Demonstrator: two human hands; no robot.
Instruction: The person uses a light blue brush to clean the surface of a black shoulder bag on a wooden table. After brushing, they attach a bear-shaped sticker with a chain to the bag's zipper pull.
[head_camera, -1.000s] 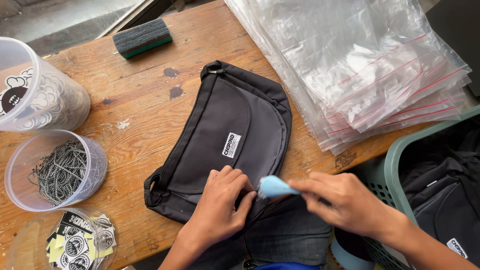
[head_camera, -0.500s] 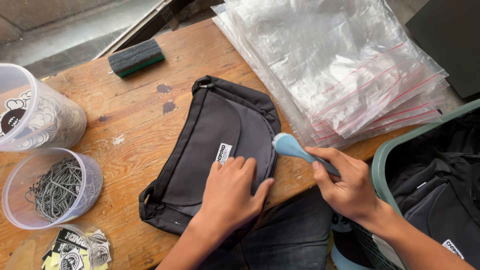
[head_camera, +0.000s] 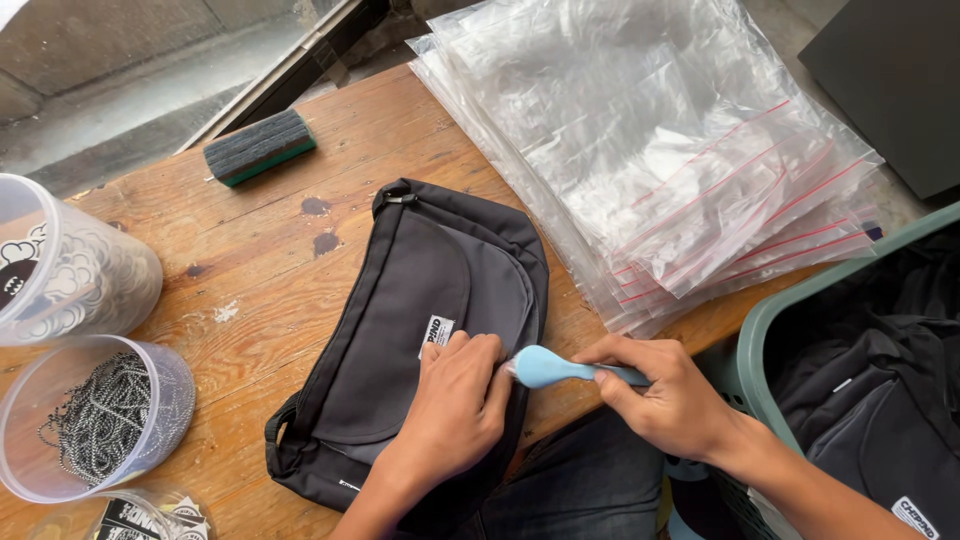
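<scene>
A black fabric bag (head_camera: 420, 300) with a small white label lies flat on the wooden table (head_camera: 250, 270). My left hand (head_camera: 455, 405) presses down on the bag's lower right part, just below the label. My right hand (head_camera: 665, 395) grips a light blue tool (head_camera: 555, 368) by its handle, with the rounded head against the bag's right edge beside my left fingers.
A stack of clear zip bags (head_camera: 660, 150) covers the table's right side. A green basket (head_camera: 800, 330) of black bags stands at the right. Two clear tubs, one with ball chains (head_camera: 95, 420), one with stickers (head_camera: 60, 265), sit at left. A dark eraser block (head_camera: 260, 147) lies at the back.
The blue tool has moved down from the bag's upper right edge to beside my left fingers. My left hand has stayed on the bag.
</scene>
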